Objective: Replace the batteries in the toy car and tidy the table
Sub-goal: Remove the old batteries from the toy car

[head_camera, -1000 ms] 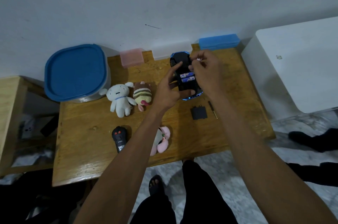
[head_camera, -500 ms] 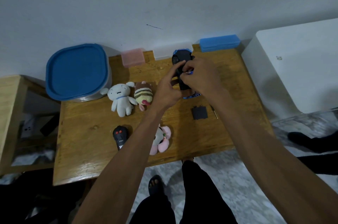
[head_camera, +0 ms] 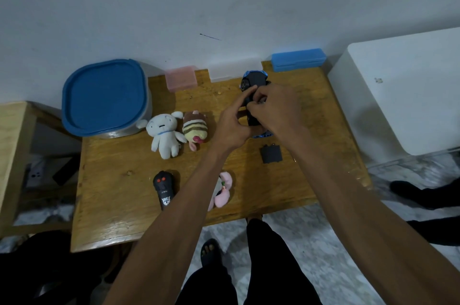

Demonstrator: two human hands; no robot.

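1. The toy car (head_camera: 254, 80) lies underside up on the worktop (head_camera: 119, 195), right of frame centre.
2. The left hand (head_camera: 230, 128) grips its left side, fingers (head_camera: 245, 98) curled over it.
3. The right hand (head_camera: 276, 110) covers its middle, fingers bent onto the battery bay; what they pinch is hidden.
4. The battery cover (head_camera: 271, 154) lies just below.

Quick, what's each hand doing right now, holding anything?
Left hand: grips the upturned toy car, steadying it.
Right hand: fingers curled at the car's underside; what they pinch is hidden.

The upturned toy car (head_camera: 254, 80) is gripped by the left hand (head_camera: 230, 128), its underside worked by the right hand (head_camera: 276, 110); the battery cover (head_camera: 271, 154) is left lying just beside it on the table (head_camera: 119, 192).
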